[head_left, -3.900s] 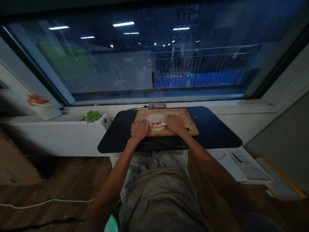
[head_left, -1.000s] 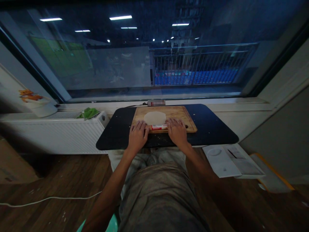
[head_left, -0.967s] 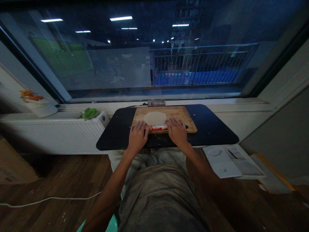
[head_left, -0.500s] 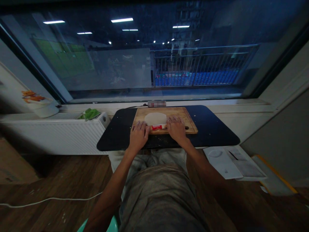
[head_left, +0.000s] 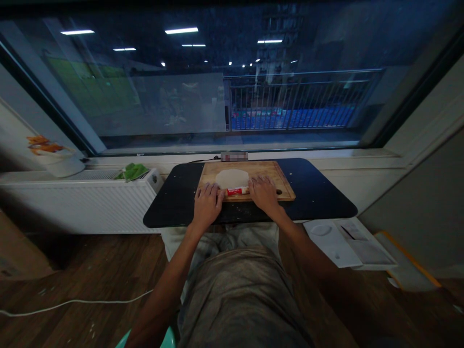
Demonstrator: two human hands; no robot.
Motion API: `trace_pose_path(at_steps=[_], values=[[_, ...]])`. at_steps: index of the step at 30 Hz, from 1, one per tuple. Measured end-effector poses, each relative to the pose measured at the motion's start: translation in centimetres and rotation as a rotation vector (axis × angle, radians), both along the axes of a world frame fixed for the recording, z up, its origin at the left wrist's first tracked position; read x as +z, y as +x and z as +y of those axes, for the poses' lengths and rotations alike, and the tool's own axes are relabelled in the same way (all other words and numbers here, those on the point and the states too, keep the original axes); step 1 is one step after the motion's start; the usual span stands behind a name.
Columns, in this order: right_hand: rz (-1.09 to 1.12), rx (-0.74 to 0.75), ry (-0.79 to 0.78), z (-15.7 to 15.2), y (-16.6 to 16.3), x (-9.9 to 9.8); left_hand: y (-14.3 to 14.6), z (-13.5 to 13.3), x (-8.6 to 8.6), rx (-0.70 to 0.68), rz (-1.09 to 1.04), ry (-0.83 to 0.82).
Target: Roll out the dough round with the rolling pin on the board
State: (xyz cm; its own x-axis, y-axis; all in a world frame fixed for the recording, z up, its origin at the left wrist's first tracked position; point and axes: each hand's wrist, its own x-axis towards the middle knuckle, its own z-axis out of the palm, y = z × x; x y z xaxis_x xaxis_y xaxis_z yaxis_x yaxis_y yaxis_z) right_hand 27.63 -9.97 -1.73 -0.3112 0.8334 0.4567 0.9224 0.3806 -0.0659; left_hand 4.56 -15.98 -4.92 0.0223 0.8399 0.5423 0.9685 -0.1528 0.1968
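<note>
A round flat piece of pale dough (head_left: pixel 232 178) lies on a wooden cutting board (head_left: pixel 270 172) on a small black table (head_left: pixel 315 193). A red-and-white roller (head_left: pixel 237 191) lies across the dough's near edge. My left hand (head_left: pixel 207 204) presses flat on the roller's left end, fingers stretched forward. At the other end my right hand (head_left: pixel 263 192) does the same, palm down. Both forearms reach over my lap.
A white radiator (head_left: pixel 79 200) with a green cloth (head_left: pixel 132 171) on top stands left of the table. A white bowl (head_left: pixel 61 164) sits further left. White sheets (head_left: pixel 344 237) lie on the wooden floor at right. A large window is ahead. A white cable (head_left: pixel 72 303) crosses the floor.
Over the frames both hands and the roller have slid back and forth over the dough, from its middle to its near edge. In the last half second they barely moved.
</note>
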Motion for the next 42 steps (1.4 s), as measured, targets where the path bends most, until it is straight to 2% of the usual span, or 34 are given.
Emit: trace_pose_path(at_steps=[4, 7, 17, 22, 27, 35, 38, 42], values=[[-0.063, 0.008, -0.02, 1.8, -0.8, 1.1, 0.1, -0.3, 0.0, 0.018, 0.008, -0.005], [-0.055, -0.004, -0.009, 1.9, -1.0, 1.2, 0.2, -0.5, 0.2, 0.022, 0.016, -0.024], [0.053, -0.05, 0.064, -1.5, 0.0, -1.4, 0.3, -0.5, 0.0, 0.01, -0.002, -0.006], [-0.02, -0.029, 0.016, -0.1, -0.4, 0.0, 0.3, -0.1, -0.1, 0.018, 0.0, -0.024], [-0.045, -0.052, -0.003, 1.0, -1.2, 1.2, -0.2, 1.3, 0.5, 0.0, 0.017, -0.04], [0.033, -0.109, 0.036, -1.4, -1.6, -0.5, -0.7, 4.6, 1.7, -0.007, 0.054, -0.061], [0.021, -0.091, 0.01, -1.2, -1.6, -0.6, -0.6, 4.3, 1.6, -0.006, 0.073, -0.049], [-0.018, -0.07, -0.024, 0.1, -1.4, 0.1, -0.3, 2.3, 0.9, 0.01, 0.07, -0.043]])
